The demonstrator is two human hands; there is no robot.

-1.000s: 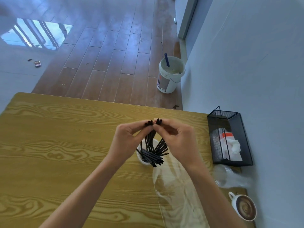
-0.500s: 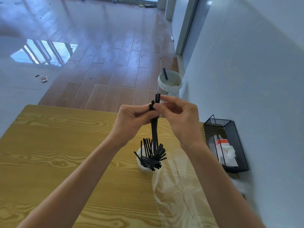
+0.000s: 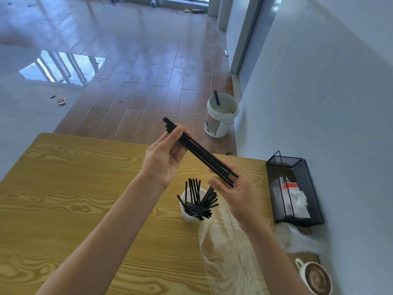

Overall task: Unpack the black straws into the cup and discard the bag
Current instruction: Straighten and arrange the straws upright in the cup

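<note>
A clear plastic bag lay flat on the wooden table nearest the person. Just beyond stood the white cup, full of black straws. Above it, the right hand lay open-palmed under a straw bundle that the left hand pinched.

A single head-worn view is given, aimed forward and down from close above the bench. The hands are seen near centre, the floor toward 12 o'clock, the wall toward 2 o'clock.
</note>
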